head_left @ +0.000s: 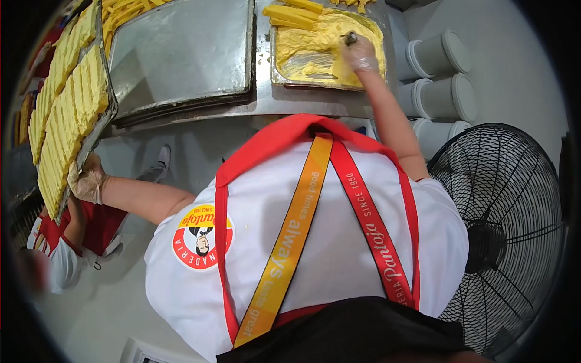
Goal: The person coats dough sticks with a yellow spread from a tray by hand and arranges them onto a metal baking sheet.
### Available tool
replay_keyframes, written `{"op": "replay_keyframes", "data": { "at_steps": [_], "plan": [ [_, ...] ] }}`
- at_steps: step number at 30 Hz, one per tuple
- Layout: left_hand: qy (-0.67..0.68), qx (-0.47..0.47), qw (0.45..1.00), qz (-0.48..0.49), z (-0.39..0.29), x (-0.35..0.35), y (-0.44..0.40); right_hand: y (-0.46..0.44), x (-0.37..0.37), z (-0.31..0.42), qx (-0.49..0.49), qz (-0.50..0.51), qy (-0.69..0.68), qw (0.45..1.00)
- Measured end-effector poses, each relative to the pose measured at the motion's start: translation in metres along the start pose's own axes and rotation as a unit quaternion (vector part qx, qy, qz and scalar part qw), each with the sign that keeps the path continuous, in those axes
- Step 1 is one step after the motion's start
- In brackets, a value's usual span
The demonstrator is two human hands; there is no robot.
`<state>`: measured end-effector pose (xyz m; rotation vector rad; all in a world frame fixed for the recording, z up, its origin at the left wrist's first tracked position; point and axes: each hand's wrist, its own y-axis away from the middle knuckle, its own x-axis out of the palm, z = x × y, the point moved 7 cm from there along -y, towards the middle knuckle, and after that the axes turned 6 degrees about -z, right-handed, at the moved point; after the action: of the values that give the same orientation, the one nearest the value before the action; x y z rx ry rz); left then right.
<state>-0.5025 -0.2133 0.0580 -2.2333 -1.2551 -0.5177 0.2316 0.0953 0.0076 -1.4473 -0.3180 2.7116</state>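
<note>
My left hand [89, 179], in a clear plastic glove, grips the near edge of a metal tray [106, 115]. Rows of pale yellow sticks [75, 112] cover that tray, which is tilted at the far left. My right hand [362, 55], also gloved, is closed around a tool with a dark end [350, 38]; its working end is hidden. It is over a shallow rectangular pan [315, 83] spread with soft yellow paste [302, 51]. Several yellow sticks [295, 15] lie across the pan's far left corner.
Stacked flat metal trays [181, 54] occupy the steel table [266, 103]. More yellow pieces [124, 15] lie at the back left. Pale buckets [439, 98] and a large black fan [493, 242] stand at my right. A person in a red apron [100, 227] is at lower left.
</note>
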Motion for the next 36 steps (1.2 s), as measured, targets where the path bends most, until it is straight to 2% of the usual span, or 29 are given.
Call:
{"op": "replay_keyframes", "data": {
  "at_steps": [2, 5, 6, 8, 11, 12, 14, 17, 18, 20, 22, 24, 26, 28, 29, 30, 32, 33, 34, 35, 36],
  "plan": [
    [0.070, -0.040, 0.997, -0.014, -0.002, 0.009, 0.009, 0.003, 0.006, 0.012, -0.066, -0.052, 0.019, 0.996],
    [0.116, -0.050, 0.992, -0.028, -0.003, -0.012, -0.001, 0.051, 0.009, 0.105, -0.233, -0.005, -0.154, 0.960],
    [0.115, -0.066, 0.991, -0.024, 0.000, -0.020, -0.009, 0.058, 0.017, 0.121, -0.167, 0.127, -0.186, 0.960],
    [0.111, -0.081, 0.990, -0.019, 0.006, -0.028, -0.022, 0.046, 0.061, 0.082, -0.068, 0.150, -0.235, 0.958],
    [0.106, -0.070, 0.991, -0.031, 0.010, -0.033, -0.023, -0.001, 0.040, 0.024, 0.005, 0.029, -0.115, 0.993],
    [0.101, -0.061, 0.992, -0.033, 0.006, -0.031, -0.019, -0.009, 0.022, 0.021, -0.005, -0.001, -0.033, 0.999],
    [0.100, -0.058, 0.993, -0.037, 0.010, -0.034, -0.022, -0.002, 0.017, 0.027, -0.039, -0.010, 0.011, 0.999],
    [0.103, -0.059, 0.992, -0.043, 0.014, -0.041, -0.029, 0.042, 0.020, 0.102, -0.219, 0.014, -0.140, 0.966],
    [0.101, -0.057, 0.992, -0.045, 0.017, -0.046, -0.032, 0.051, 0.030, 0.113, -0.194, 0.103, -0.192, 0.956],
    [0.093, -0.057, 0.993, -0.045, 0.018, -0.051, -0.037, 0.044, 0.060, 0.088, -0.093, 0.194, -0.247, 0.945],
    [0.077, -0.102, 0.990, -0.062, 0.016, -0.048, -0.024, 0.014, 0.045, 0.060, -0.010, 0.095, -0.243, 0.965],
    [0.041, -0.168, 0.981, -0.086, 0.008, -0.028, 0.001, -0.011, 0.029, 0.034, -0.046, -0.013, -0.020, 0.999],
    [0.003, -0.235, 0.966, -0.111, 0.002, -0.005, 0.027, 0.005, 0.018, 0.057, -0.130, -0.067, 0.054, 0.988],
    [-0.025, -0.220, 0.966, -0.132, 0.001, -0.008, 0.030, 0.038, 0.013, 0.091, -0.204, 0.002, -0.108, 0.973],
    [-0.037, -0.174, 0.974, -0.137, 0.005, -0.019, 0.019, 0.053, 0.014, 0.110, -0.248, 0.044, -0.194, 0.948],
    [-0.049, -0.128, 0.981, -0.141, 0.010, -0.033, 0.005, 0.058, 0.019, 0.117, -0.213, 0.131, -0.208, 0.945],
    [-0.069, -0.030, 0.987, -0.143, 0.016, -0.052, -0.019, 0.044, 0.049, 0.075, -0.098, 0.158, -0.196, 0.963],
    [-0.075, 0.021, 0.986, -0.145, 0.013, -0.055, -0.025, 0.024, 0.053, 0.048, -0.068, 0.105, -0.179, 0.976],
    [-0.087, 0.025, 0.986, -0.139, 0.012, -0.052, -0.024, 0.003, 0.048, 0.021, -0.040, 0.051, -0.161, 0.985],
    [-0.100, 0.028, 0.986, -0.132, 0.012, -0.049, -0.021, -0.011, 0.036, 0.010, -0.050, 0.020, -0.048, 0.997],
    [-0.113, 0.032, 0.985, -0.126, 0.012, -0.045, -0.018, -0.008, 0.031, 0.021, -0.090, -0.007, -0.010, 0.996]
  ]
}}
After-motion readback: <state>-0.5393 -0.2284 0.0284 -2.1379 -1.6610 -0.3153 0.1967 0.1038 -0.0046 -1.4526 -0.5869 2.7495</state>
